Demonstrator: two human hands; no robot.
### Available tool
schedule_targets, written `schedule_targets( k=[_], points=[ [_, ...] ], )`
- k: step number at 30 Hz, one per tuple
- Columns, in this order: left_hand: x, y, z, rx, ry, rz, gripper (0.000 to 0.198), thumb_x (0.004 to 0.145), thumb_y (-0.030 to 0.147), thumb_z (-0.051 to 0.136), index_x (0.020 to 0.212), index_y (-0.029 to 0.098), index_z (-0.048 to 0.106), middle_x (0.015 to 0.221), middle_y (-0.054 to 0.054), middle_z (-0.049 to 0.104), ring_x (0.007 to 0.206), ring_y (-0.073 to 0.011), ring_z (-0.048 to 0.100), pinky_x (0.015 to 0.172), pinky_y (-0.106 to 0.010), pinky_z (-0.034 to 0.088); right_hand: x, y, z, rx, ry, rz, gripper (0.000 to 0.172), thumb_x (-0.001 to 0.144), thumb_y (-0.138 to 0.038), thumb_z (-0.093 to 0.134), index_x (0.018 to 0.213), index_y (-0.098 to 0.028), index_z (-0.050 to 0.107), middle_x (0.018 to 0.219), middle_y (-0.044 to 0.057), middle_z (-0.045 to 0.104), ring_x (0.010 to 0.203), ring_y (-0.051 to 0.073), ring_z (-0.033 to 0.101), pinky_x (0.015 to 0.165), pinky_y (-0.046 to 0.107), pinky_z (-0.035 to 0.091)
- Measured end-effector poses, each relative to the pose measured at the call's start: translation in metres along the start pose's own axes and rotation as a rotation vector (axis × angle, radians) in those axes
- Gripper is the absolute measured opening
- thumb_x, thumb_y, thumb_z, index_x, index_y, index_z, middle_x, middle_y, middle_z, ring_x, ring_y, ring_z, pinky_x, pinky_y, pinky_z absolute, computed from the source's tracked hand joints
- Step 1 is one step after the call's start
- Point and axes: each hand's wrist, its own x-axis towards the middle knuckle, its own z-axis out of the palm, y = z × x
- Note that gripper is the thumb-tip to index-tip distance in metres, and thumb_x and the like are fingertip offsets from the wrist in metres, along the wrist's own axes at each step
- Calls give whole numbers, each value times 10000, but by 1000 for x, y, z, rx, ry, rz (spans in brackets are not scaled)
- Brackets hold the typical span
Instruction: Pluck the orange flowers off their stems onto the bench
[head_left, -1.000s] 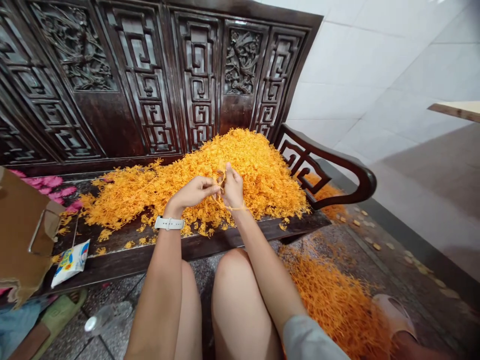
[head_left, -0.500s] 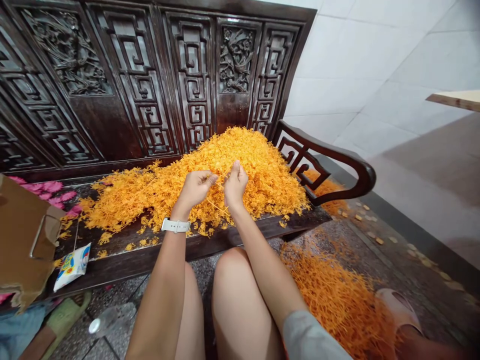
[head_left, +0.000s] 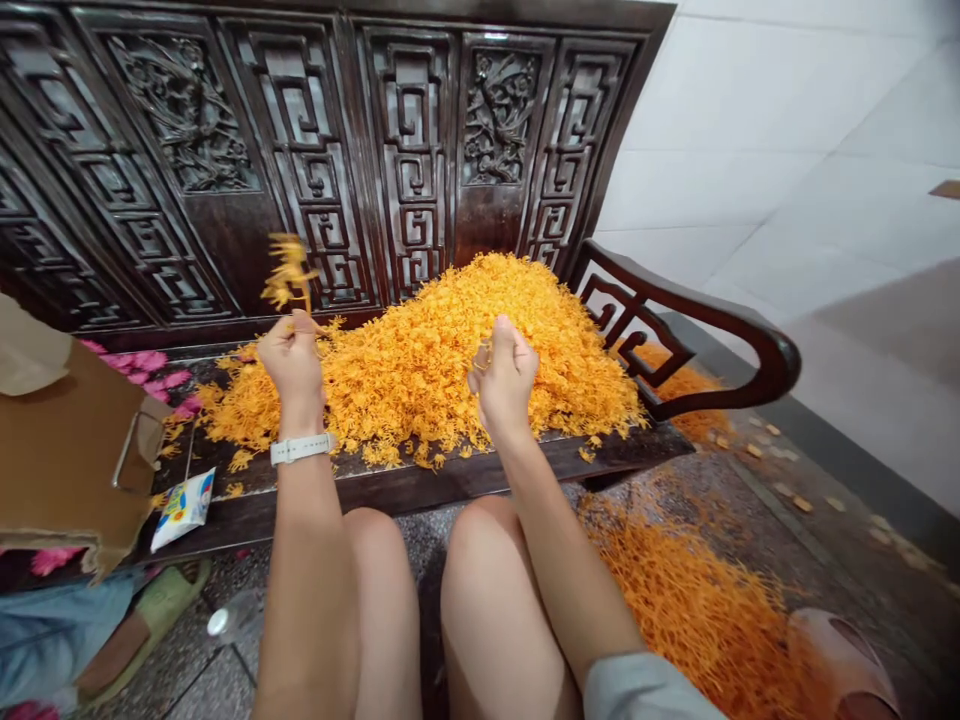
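A large heap of fine orange strands (head_left: 465, 350) covers the bench seat. My left hand (head_left: 291, 360) is raised at the heap's left side, its fingers closed on a blurred tuft of the strands (head_left: 286, 272) that sticks up above it. A white watch (head_left: 301, 449) circles that wrist. My right hand (head_left: 506, 375) is closed just above the heap's middle, with a small curl of strand (head_left: 481, 355) showing by its fingers. The rest of what it holds is hidden.
The dark carved wooden bench back (head_left: 300, 150) rises behind the heap, with an armrest (head_left: 690, 340) to the right. More strands lie on the floor (head_left: 697, 610). A cardboard box (head_left: 67, 450) and a printed plastic packet (head_left: 183, 510) are at the left.
My hands have moved apart from their close position over the heap. The left hand has gone left and up with a tuft of strands, and the view has shifted slightly.
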Motion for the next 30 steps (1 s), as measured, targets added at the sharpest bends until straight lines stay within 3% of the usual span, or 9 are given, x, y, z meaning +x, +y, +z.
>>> schedule_targets(
  k=[3,6,9,13,18,23,26,30],
  points=[
    [-5,0,-3,-52,24,7,553,887,638,751,614,191,575,526,51,366,490,-92,307,497,-263,221,11,16,-8,-132,20,-126,563,1020,-703,516,741,-261,306,634,-63,294,535,116,264,492,282,245],
    [-17,8,10,-123,-120,-67,537,843,635,801,604,188,624,495,54,349,466,-80,291,490,-257,211,25,44,-11,-310,-10,-197,539,1038,-648,520,722,-251,340,663,-48,329,594,129,310,560,301,264],
    [-24,17,19,-181,-265,-128,529,812,622,830,581,183,650,477,47,350,463,-77,281,495,-263,214,33,64,-14,-402,-41,-173,540,1034,-635,532,711,-250,334,660,-49,333,612,133,319,594,312,267],
    [-26,24,18,-118,-412,-115,528,777,596,868,540,172,663,465,30,391,483,-75,278,516,-270,220,36,68,-17,-400,-90,-134,558,1008,-680,541,705,-250,354,648,-52,345,613,136,340,606,310,282],
    [-27,27,15,-126,-440,-112,480,780,559,871,545,180,694,468,28,403,487,-78,272,522,-279,205,39,74,-22,-466,-191,-127,564,986,-736,535,741,-228,518,733,-8,513,732,170,474,726,310,384],
    [-29,28,14,-92,-617,-136,456,787,567,847,562,186,736,460,29,371,488,-87,254,527,-285,179,42,76,-24,-471,-90,-89,683,966,-841,438,767,-220,639,1005,110,687,1036,256,620,960,402,472],
    [-30,30,13,-36,-728,-130,442,778,534,859,538,189,723,459,29,371,487,-87,264,526,-285,183,38,69,-21,-364,-89,-4,757,952,-890,375,903,-213,711,1003,114,719,970,238,660,898,390,506],
    [-30,32,13,32,-876,-106,432,799,500,851,531,193,708,461,28,392,483,-87,271,520,-287,203,30,57,-17,-255,-213,75,789,912,-924,418,1034,-212,734,845,62,694,737,182,635,714,335,491]
  ],
)
